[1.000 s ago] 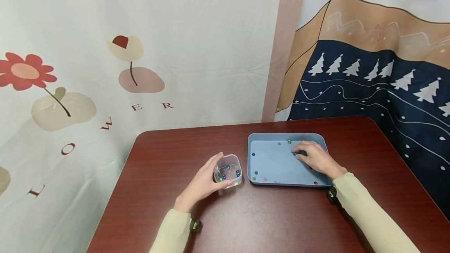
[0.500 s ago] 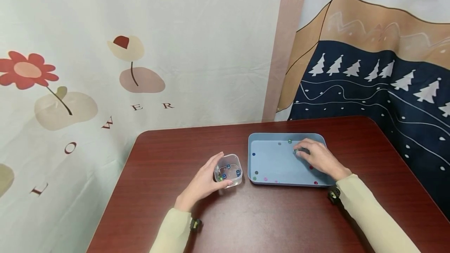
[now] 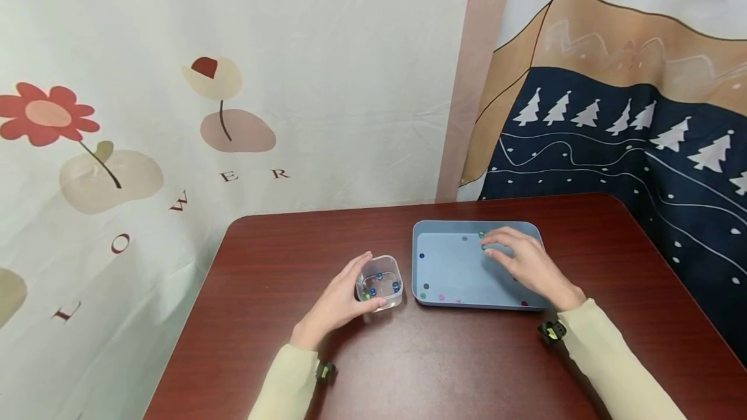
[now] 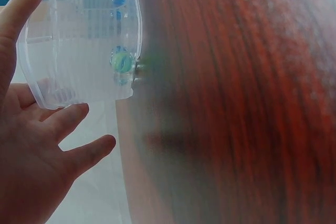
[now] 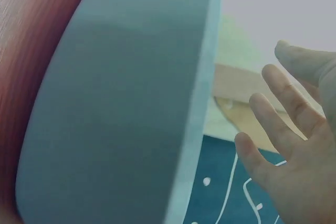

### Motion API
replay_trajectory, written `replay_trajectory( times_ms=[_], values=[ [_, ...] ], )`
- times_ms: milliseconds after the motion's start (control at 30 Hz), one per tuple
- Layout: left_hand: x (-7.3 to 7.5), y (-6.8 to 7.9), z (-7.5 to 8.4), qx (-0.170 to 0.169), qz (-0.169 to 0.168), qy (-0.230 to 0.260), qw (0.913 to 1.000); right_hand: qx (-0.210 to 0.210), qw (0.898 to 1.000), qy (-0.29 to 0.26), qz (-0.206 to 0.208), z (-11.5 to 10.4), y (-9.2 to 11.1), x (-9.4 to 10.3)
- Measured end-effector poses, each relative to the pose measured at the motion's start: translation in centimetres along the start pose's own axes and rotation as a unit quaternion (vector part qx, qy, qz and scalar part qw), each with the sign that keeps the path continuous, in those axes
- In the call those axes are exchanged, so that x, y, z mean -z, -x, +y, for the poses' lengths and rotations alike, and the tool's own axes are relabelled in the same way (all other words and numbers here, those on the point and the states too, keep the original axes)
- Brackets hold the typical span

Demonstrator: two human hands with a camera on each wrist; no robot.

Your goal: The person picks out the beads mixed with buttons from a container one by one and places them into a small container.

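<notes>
My left hand (image 3: 338,303) grips a small clear plastic container (image 4: 84,40), thumb on its near side and fingers round the back. Several blue marbles (image 3: 379,275) and a green marble (image 4: 123,61) lie inside it. My right hand (image 3: 528,264) hovers over a shallow blue tray (image 3: 449,264), its thumb and fingers spread apart. A greenish marble (image 3: 482,247) is right at its fingertips, and another green marble (image 3: 481,234) lies just behind. In the right wrist view the fingers (image 5: 275,127) are loosely spread and hold nothing; the tray's side (image 5: 115,98) hides its contents.
Other marbles lie scattered in the tray: a dark blue marble (image 3: 422,255) at the left, a pink marble (image 3: 441,297) and a red marble (image 3: 524,303) along the front. Container and tray share a brown wooden table (image 3: 443,361), with a printed curtain (image 3: 350,83) behind.
My right hand has opened its pinch and shifted slightly; the greenish marble at its fingertips now sits farther left and back in the tray. The left hand and container stay in place.
</notes>
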State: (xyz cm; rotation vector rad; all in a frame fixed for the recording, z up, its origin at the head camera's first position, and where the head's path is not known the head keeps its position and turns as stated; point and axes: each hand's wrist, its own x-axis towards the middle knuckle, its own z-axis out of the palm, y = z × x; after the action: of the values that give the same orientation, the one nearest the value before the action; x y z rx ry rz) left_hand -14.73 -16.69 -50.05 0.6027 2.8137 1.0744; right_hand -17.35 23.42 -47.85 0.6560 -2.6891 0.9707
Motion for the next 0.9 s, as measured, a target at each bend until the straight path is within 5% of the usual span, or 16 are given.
replay_trajectory(
  times_ms=[500, 900],
  values=[
    [0.0, 0.0, -0.1, -0.004, 0.000, -0.002, 1.0000, 0.021, 0.997, -0.046, 0.053, -4.5, -0.3, -1.7],
    [-0.1, -0.1, -0.4, -0.003, 0.001, 0.001, 1.0000, 0.032, 0.994, -0.092, 0.050, -7.4, -1.3, -4.3]
  ],
)
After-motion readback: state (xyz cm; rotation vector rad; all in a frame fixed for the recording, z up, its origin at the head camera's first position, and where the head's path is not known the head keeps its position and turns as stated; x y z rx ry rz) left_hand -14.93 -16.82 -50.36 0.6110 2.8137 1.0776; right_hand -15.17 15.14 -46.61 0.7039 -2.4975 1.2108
